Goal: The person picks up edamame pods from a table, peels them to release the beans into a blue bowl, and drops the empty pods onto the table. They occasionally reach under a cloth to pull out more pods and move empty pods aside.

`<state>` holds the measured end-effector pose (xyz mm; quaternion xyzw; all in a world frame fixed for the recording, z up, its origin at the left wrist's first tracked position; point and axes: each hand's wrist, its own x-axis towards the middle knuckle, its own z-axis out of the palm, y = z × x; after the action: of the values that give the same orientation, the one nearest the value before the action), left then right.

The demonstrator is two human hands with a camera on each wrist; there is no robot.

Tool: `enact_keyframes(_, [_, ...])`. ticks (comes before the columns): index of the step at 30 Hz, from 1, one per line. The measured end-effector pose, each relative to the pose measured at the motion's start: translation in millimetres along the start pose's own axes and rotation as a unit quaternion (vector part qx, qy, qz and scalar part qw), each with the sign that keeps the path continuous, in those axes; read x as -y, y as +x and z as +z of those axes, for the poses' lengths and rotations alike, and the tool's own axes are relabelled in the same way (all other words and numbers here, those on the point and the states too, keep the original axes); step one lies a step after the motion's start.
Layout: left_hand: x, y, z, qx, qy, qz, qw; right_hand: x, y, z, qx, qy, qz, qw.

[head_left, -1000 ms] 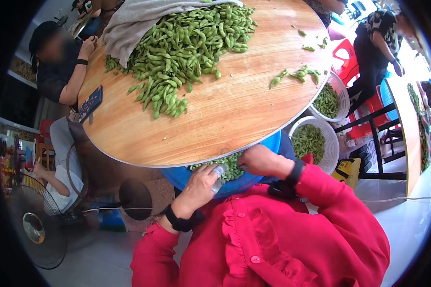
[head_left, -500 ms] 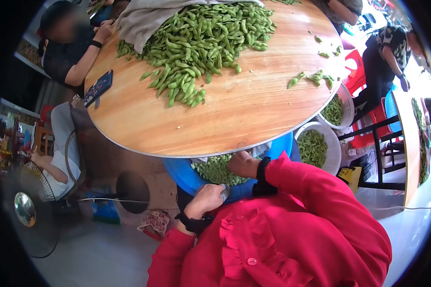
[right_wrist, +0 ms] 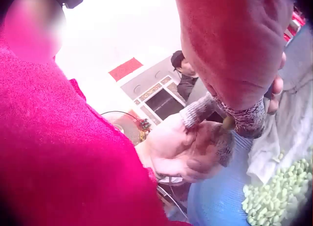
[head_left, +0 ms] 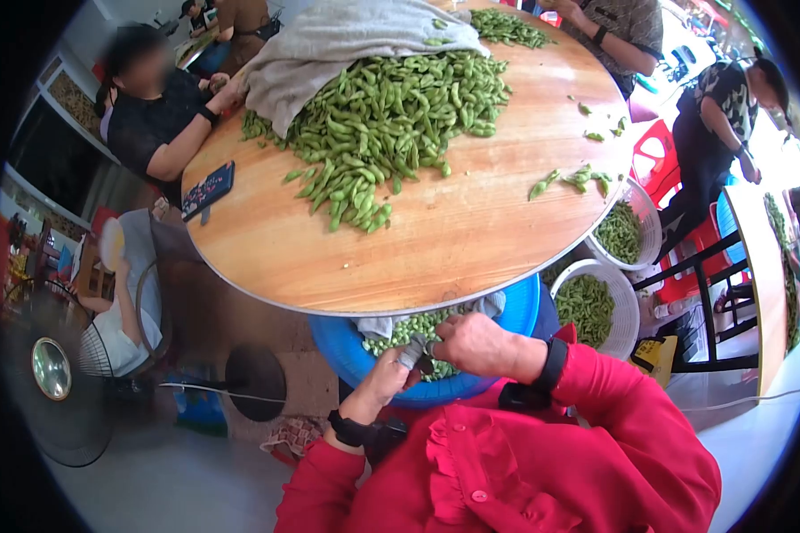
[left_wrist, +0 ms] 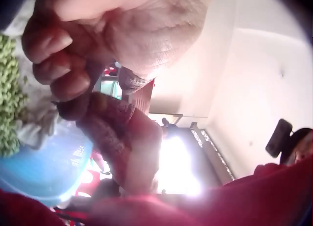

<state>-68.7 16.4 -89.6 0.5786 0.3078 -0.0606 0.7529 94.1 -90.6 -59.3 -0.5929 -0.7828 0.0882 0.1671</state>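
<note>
Both hands meet over the near rim of a blue basket (head_left: pixel 524 315) holding shelled green soybeans (head_left: pixel 409 330). My left hand (head_left: pixel 386 380) has its fingers curled, and a grey knit finger cover (head_left: pixel 412 352) shows on it. My right hand (head_left: pixel 484 346) bends its fingers in against the left fingertips. Between the fingertips, the right wrist view shows the small olive-green end of a soybean pod (right_wrist: pixel 228 122); the rest is hidden by the fingers. Another knit cover (right_wrist: pixel 250 121) wraps a right finger. A pale cloth (right_wrist: pixel 271 147) lines part of the basket.
A round wooden table (head_left: pixel 400 266) overhangs the basket and bears a heap of soybean pods (head_left: pixel 391 124) under a grey cloth (head_left: pixel 329 44). A phone (head_left: pixel 209 190) lies at its left edge. White baskets of pods (head_left: pixel 587 311) stand right; a fan (head_left: pixel 53 369) stands left.
My right hand reached down over the beans in the basket, then came back up to the left hand. The hands were apart and now meet. The head view has shifted slightly.
</note>
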Motion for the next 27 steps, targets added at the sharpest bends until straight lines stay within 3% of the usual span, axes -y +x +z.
enact_keyframes(8, [-16,-5,10,0.09,-0.22,-0.03,0.971,7,-7,-23,-0.072,0.026,-0.013,0.997])
enact_keyframes(11, [-13,-6,11,0.119,-0.198,0.038,0.972,2,-9,-25,-0.108,0.09,-0.012,0.99])
enact_keyframes(15, [-24,-16,22,0.049,-0.183,0.148,0.971,7,-7,-36,-0.15,0.262,0.035,0.953])
enact_keyframes(17, [-37,-21,22,0.044,-0.154,0.167,0.973,8,-8,-36,-0.179,0.297,0.04,0.937])
enact_keyframes(20, [-54,-30,26,0.019,-0.122,0.203,0.971,24,-8,-61,-0.168,0.35,0.144,0.91])
enact_keyframes(23, [-60,-32,27,-0.011,-0.092,0.246,0.965,19,-13,-57,-0.201,0.442,0.171,0.857])
enact_keyframes(27, [-63,-29,32,-0.036,-0.067,0.263,0.962,19,-14,-59,-0.155,0.54,0.176,0.809])
